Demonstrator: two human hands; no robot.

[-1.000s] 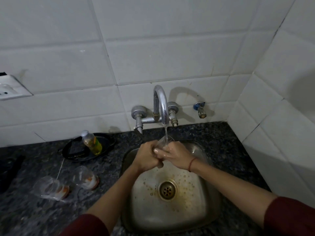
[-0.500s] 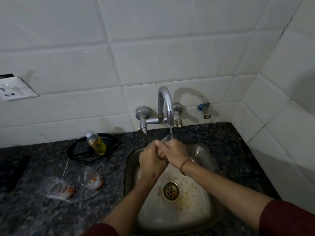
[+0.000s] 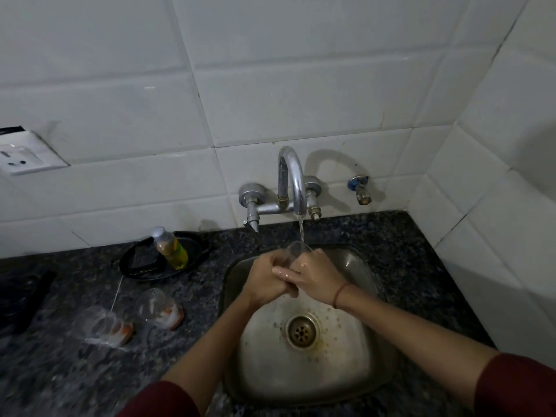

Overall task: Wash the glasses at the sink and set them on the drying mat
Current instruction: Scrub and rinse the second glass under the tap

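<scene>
A clear glass (image 3: pixel 296 251) sits between both my hands over the steel sink (image 3: pixel 355 356), its rim up under the thin stream from the tap (image 3: pixel 293 182). My left hand (image 3: pixel 266 281) wraps its left side and my right hand (image 3: pixel 313 279) its right side; most of the glass is hidden by my fingers. Two more clear glasses with orange residue lie on their sides on the dark counter to the left, one (image 3: pixel 161 308) nearer the sink, the other (image 3: pixel 102 326) further left.
A black pan (image 3: pixel 192 251) holding a bottle of yellow liquid (image 3: pixel 171 248) stands behind the glasses. A wall socket (image 3: pixel 24 155) is at far left, a small valve (image 3: pixel 361 191) right of the tap. A tiled wall closes the right side.
Both hands stay clasped on the glass under the running water, shifting only slightly. The camera view has drifted a little.
</scene>
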